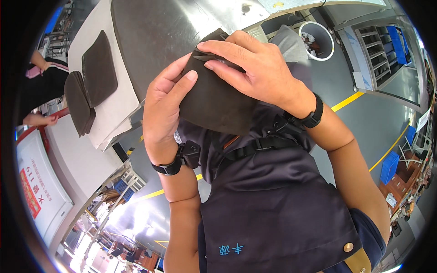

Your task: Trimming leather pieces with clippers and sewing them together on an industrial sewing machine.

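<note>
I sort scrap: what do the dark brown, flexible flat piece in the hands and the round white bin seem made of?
Dark brown flat piece: perhaps matt leather or coated fabric; it bends and shows little shine. Round white bin: probably smooth plastic, judging by its even, moulded-looking rim.

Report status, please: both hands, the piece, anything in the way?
Left hand gripping dark piece. Right hand at its folded upper end. Similar pieces lie apart, leftward, not in the way.

wearer's hands point(268, 68) 2 | held dark item point(218, 102) 1 | black wristbands point(315, 113) 2 | round white bin point(325, 40) 1
</note>
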`<move>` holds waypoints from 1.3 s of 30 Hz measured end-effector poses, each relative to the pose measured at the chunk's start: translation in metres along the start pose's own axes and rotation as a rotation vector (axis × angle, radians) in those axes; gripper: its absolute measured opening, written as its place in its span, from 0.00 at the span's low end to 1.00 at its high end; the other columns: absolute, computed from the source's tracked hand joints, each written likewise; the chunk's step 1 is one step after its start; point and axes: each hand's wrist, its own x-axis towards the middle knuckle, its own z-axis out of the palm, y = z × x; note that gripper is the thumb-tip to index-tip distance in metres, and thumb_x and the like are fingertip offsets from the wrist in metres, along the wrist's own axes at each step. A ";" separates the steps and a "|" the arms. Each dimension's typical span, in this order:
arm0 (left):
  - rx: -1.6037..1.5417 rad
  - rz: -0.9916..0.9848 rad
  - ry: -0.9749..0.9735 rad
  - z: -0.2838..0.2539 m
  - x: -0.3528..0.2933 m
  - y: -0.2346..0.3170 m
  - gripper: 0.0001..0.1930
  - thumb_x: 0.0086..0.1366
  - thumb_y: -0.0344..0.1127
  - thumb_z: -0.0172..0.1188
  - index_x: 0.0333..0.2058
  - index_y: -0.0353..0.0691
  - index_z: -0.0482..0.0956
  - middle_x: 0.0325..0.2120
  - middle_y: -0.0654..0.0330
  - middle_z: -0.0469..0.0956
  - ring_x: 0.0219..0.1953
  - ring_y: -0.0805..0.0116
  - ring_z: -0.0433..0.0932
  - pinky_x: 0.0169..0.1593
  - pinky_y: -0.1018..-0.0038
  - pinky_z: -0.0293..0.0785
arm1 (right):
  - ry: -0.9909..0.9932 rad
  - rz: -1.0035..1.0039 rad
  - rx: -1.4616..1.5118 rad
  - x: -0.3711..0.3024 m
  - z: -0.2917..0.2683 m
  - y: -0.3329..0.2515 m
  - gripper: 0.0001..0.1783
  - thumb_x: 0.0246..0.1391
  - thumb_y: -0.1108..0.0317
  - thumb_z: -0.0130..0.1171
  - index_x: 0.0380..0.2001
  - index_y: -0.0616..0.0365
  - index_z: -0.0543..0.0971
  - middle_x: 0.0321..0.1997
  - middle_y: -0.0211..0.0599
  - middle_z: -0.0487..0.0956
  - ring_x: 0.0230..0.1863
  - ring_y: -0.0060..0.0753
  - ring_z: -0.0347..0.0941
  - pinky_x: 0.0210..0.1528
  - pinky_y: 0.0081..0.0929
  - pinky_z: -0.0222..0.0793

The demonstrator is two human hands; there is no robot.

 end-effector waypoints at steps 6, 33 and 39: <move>0.041 0.014 0.018 0.000 0.000 -0.001 0.20 0.71 0.31 0.59 0.59 0.31 0.76 0.49 0.58 0.83 0.49 0.74 0.81 0.55 0.77 0.74 | 0.017 -0.031 -0.034 0.000 0.003 0.000 0.16 0.53 0.65 0.69 0.47 0.45 0.83 0.29 0.25 0.74 0.24 0.28 0.75 0.22 0.26 0.70; 0.095 0.040 0.091 0.010 -0.001 0.002 0.17 0.72 0.31 0.58 0.56 0.31 0.78 0.46 0.60 0.83 0.46 0.77 0.80 0.53 0.79 0.75 | 0.029 0.062 0.148 -0.008 0.002 0.000 0.17 0.53 0.65 0.70 0.47 0.46 0.84 0.31 0.26 0.77 0.25 0.29 0.75 0.24 0.25 0.72; 0.073 0.053 0.065 0.009 0.001 -0.001 0.17 0.72 0.31 0.58 0.56 0.31 0.79 0.46 0.60 0.83 0.46 0.77 0.80 0.52 0.80 0.75 | 0.046 0.046 0.140 -0.009 0.004 0.002 0.17 0.52 0.65 0.71 0.47 0.46 0.84 0.31 0.27 0.77 0.25 0.29 0.76 0.24 0.26 0.72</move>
